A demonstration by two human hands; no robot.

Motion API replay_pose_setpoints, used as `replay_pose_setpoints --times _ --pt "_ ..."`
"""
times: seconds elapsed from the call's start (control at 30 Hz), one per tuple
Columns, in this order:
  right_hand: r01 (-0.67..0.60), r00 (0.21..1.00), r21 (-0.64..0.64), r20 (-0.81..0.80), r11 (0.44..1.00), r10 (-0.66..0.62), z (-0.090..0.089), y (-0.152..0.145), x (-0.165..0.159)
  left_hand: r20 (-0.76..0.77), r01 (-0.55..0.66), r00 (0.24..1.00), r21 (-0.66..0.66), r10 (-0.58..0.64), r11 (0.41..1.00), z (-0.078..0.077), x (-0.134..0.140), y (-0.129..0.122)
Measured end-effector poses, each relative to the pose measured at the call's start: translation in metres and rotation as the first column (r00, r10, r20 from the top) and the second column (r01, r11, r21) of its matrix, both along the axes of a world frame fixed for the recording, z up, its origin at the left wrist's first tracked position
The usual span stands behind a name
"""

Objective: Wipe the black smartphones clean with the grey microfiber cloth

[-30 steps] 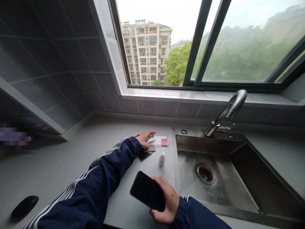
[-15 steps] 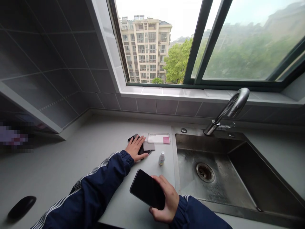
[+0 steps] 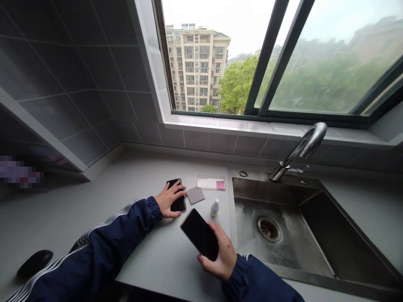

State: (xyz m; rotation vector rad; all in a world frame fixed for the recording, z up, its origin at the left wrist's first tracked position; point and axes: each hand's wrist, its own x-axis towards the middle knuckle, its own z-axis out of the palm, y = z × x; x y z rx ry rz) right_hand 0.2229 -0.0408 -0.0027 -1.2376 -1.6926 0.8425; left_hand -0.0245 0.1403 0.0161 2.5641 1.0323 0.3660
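My left hand [image 3: 170, 199] lies with fingers spread over a dark smartphone [image 3: 178, 204], which rests flat on the counter. A second smartphone [image 3: 201, 235], black screen up, is gripped along its right side by my right hand [image 3: 220, 253], thumb at its lower edge. Just right of my left fingertips is a small grey cloth [image 3: 195, 196]. Behind the cloth is a clear phone case [image 3: 206, 182] with a pink piece [image 3: 221, 185] at its right end. A small white bottle [image 3: 215, 207] stands upright beyond the held phone.
A steel sink [image 3: 248, 251] is set into the counter at right, with a curved faucet [image 3: 310, 138] behind it. A dark oval object [image 3: 35, 263] sits at the lower left. Along the back, the tiled wall [image 3: 197, 139] rises to a partly open window.
My left hand has slid left with the phone beneath it, which is now turned more upright and apart from the grey cloth. The phone in my right hand has turned slightly.
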Motion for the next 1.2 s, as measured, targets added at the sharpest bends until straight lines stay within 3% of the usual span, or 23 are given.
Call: replay_pose_setpoints --times 0.07,0.13,0.2,0.23,0.27,0.3,0.33,0.4,0.43,0.53,0.7,0.8,0.87,0.93,1.07,1.2 --pt "0.042 0.999 -0.004 0.004 0.999 -0.042 0.002 0.005 -0.005 0.047 0.001 0.999 -0.018 0.0 1.0 0.007 -0.01 -0.002" --pt "0.106 0.994 -0.01 0.005 0.994 -0.106 0.005 0.011 -0.013 0.197 -0.034 0.979 -0.066 0.046 0.997 0.013 -0.011 -0.006" --pt "0.183 0.983 -0.019 -0.002 0.983 -0.183 0.01 0.019 -0.022 0.438 -0.087 0.881 -0.22 0.177 0.972 0.016 -0.001 -0.017" --pt "0.217 0.976 -0.025 -0.007 0.976 -0.217 0.013 0.024 -0.027 0.563 -0.062 0.785 -0.345 0.26 0.936 0.016 0.008 -0.024" --pt "0.252 0.967 -0.031 -0.016 0.967 -0.253 0.016 0.03 -0.032 0.687 -0.019 0.617 -0.475 0.385 0.88 0.016 0.02 -0.032" --pt "0.276 0.961 -0.035 -0.024 0.961 -0.276 0.019 0.035 -0.037 0.727 0.113 0.49 -0.6 0.481 0.792 0.014 0.034 -0.04" --pt "0.296 0.954 -0.035 -0.034 0.955 -0.297 0.022 0.041 -0.042 0.722 0.264 0.407 -0.68 0.56 0.684 0.013 0.047 -0.049" --pt "0.316 0.947 -0.018 -0.054 0.949 -0.317 0.026 0.052 -0.051 0.69 0.47 0.309 -0.709 0.654 0.526 0.009 0.073 -0.062" --pt "0.335 0.941 -0.015 -0.055 0.942 -0.335 0.027 0.057 -0.055 0.666 0.509 0.25 -0.708 0.703 0.49 0.009 0.082 -0.066" --pt "0.365 0.93 -0.003 -0.043 0.931 -0.365 0.024 0.067 -0.065 0.574 0.618 0.17 -0.695 0.801 0.367 0.008 0.093 -0.068" --pt "0.28 0.957 0.015 0.068 0.96 -0.28 0.015 0.049 -0.07 0.396 0.687 0.189 -0.707 0.898 0.167 0.006 0.081 -0.059" --pt "0.192 0.958 0.062 0.206 0.979 -0.201 0.016 0.018 -0.051 0.35 0.698 0.186 -0.704 0.918 0.127 0.005 0.083 -0.058" --pt "0.086 0.956 0.005 0.282 0.996 -0.084 0.02 0.004 -0.023 0.354 0.668 0.169 -0.727 0.92 0.157 0.004 0.089 -0.058" --pt "0.081 0.957 -0.098 0.285 0.992 -0.05 0.023 0.006 0.01 0.36 0.64 0.181 -0.75 0.915 0.168 0.003 0.095 -0.057" --pt "0.27 0.891 -0.001 0.38 0.963 -0.249 0.022 0.047 0.057 0.41 0.601 0.204 -0.77 0.889 0.217 -0.001 0.106 -0.048" --pt "0.133 0.914 0.001 0.387 0.991 -0.123 0.012 0.086 0.058 0.427 0.599 0.268 -0.776 0.864 0.198 -0.004 0.108 -0.041"
